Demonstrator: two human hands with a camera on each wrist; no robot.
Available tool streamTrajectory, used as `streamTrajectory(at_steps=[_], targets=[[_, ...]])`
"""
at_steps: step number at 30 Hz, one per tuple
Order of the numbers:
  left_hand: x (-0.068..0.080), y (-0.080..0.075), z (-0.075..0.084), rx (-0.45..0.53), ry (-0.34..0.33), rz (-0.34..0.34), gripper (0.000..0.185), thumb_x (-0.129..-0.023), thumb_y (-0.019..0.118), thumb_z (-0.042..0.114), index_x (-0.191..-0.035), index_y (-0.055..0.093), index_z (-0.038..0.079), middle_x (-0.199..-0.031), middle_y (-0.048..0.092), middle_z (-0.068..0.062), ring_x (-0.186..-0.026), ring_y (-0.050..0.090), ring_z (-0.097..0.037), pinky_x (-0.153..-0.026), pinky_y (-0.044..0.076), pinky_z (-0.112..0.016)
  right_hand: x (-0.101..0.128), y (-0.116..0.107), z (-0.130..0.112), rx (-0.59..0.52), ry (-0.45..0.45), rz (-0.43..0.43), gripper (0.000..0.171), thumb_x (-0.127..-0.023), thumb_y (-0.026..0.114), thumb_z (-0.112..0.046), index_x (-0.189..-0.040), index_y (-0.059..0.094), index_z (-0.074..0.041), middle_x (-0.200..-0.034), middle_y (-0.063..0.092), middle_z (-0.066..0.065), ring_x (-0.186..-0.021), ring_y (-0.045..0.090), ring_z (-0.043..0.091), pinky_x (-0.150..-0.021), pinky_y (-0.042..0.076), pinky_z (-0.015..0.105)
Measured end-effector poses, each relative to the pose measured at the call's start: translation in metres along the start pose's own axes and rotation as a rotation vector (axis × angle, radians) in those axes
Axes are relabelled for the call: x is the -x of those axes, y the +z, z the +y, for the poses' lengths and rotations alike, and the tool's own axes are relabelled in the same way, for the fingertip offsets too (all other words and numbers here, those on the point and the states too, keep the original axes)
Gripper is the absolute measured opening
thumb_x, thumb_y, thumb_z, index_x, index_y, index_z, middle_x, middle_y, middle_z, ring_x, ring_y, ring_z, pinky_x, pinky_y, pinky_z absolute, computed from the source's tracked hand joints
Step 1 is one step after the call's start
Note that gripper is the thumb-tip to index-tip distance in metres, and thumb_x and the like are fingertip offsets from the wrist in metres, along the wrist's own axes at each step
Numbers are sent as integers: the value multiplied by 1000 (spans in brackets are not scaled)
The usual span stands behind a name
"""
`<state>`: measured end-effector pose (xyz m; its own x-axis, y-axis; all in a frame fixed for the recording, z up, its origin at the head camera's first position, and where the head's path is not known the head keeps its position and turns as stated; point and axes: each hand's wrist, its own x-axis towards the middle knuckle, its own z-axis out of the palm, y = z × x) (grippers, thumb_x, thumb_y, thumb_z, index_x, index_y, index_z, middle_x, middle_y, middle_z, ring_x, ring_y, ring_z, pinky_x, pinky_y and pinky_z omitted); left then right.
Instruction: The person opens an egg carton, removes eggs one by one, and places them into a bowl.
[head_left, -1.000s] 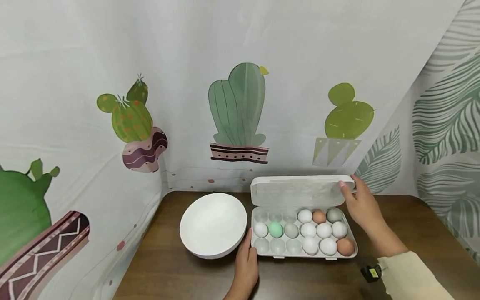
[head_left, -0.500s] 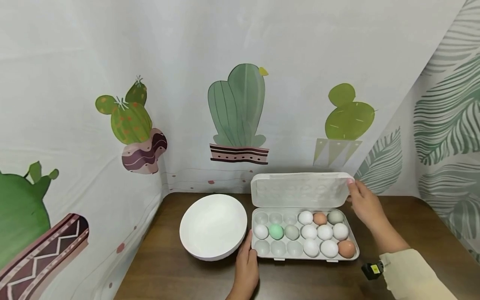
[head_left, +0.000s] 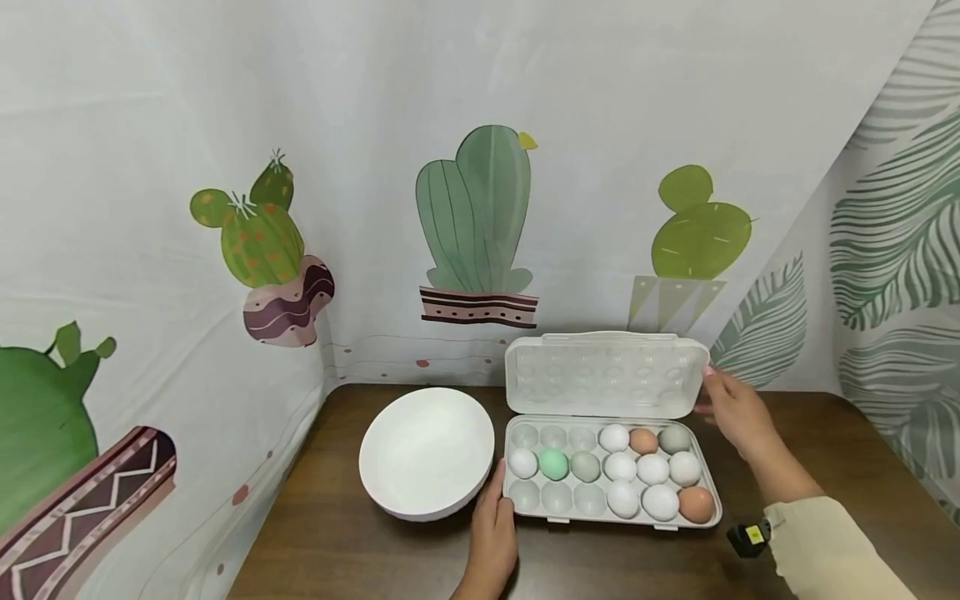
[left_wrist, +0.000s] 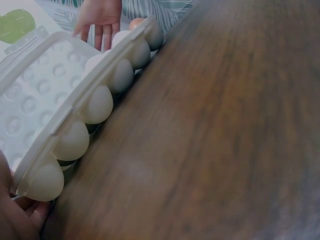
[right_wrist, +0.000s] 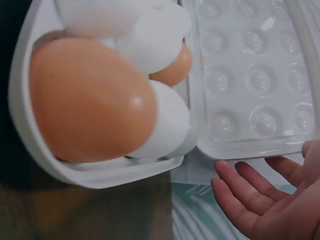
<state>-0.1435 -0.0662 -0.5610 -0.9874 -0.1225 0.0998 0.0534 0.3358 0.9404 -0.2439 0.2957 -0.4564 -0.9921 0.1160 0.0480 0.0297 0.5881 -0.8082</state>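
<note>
A pale plastic egg carton [head_left: 557, 497] lies on the table, its see-through lid [head_left: 607, 379] standing up at the back. White, brown, grey and one mint green egg [head_left: 553, 464] sit in it; several cups on the left are empty. My left hand [head_left: 492, 533] grips the carton's left end, thumb at the rim and fingers below, as the left wrist view shows. My right hand [head_left: 741, 417] is at the lid's right edge. In the right wrist view its thumb meets the lid corner and the fingers [right_wrist: 250, 192] extend loosely. A brown egg [right_wrist: 90, 100] fills the near corner.
A white bowl [head_left: 427, 454] stands left of the carton, close beside my left hand. The brown wooden table [head_left: 315, 533] ends at a cactus-print cloth [head_left: 375, 250] behind. A small black device [head_left: 748, 538] sits at my right sleeve.
The lid has swung further back and now stands steeper. My right hand has moved right with it, its thumb from inside the lid to the edge. The left hand stays in place.
</note>
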Motion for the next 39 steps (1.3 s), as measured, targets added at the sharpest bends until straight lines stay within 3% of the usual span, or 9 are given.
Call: streamTrajectory(at_steps=[15, 22, 32, 39], targets=[[2, 2, 0, -15, -3, 13, 58, -97, 40, 0, -153, 43, 12, -156, 47, -7, -147, 39, -25, -121, 32, -45, 2, 11, 28, 17, 49, -58, 65, -110, 33, -40, -147, 39, 13, -134, 55, 39, -110, 68, 45, -86, 59, 49], [2, 1, -1, -26, -3, 14, 58, -97, 41, 0, -154, 43, 13, -157, 46, -7, -147, 39, -25, -121, 32, -41, 4, 15, 35, 3, 36, -85, 59, -110, 35, -35, -145, 42, 12, -131, 59, 37, -113, 67, 46, -85, 59, 46], [0, -1, -1, -13, -14, 17, 59, -97, 40, 0, -154, 42, 14, -157, 46, -7, -148, 38, -25, -121, 31, -47, 0, 20, 39, -64, 70, -106, 60, -109, 39, -39, -144, 46, 9, -126, 64, 31, -111, 69, 38, -87, 59, 40], [0, 1, -2, -20, -7, 11, 58, -97, 41, 2, -154, 42, 15, -158, 45, -6, -148, 38, -26, -120, 32, -47, 3, 19, 41, -32, 57, -102, 61, -109, 37, -39, -145, 44, 10, -131, 61, 33, -119, 63, 45, -92, 57, 47]])
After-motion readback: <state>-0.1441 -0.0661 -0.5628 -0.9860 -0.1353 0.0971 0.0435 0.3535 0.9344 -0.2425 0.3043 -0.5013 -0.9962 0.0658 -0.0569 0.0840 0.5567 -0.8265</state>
